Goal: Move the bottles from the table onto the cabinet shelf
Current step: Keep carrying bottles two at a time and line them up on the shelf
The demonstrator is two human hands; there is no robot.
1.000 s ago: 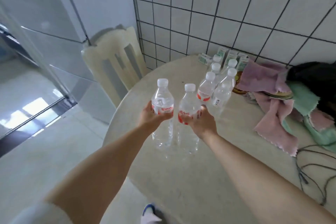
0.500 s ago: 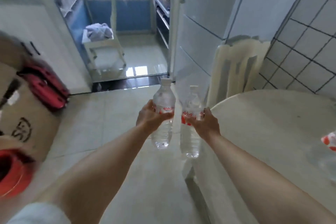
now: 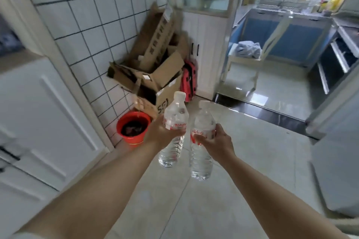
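I hold two clear water bottles with white caps and red labels out in front of me, above the tiled floor. My left hand (image 3: pixel 161 135) grips the left bottle (image 3: pixel 173 122) around its label. My right hand (image 3: pixel 217 142) grips the right bottle (image 3: pixel 202 136) the same way. Both bottles are upright, slightly tilted, and close together without touching. A white cabinet (image 3: pixel 44 122) with panelled doors stands at the left; a dark open shelf space shows above it at the frame's left edge. The table is out of view.
A red bucket (image 3: pixel 133 128) sits on the floor by the tiled wall. Behind it is a pile of cardboard boxes (image 3: pixel 155 68) and a red bag (image 3: pixel 189 81). A doorway with a dark threshold (image 3: pixel 258 110) leads to a kitchen at the right.
My view has swung left, away from the table and chair, to the tiled wall, boxes and white cabinet. Both hands still hold the bottles in the same grip.
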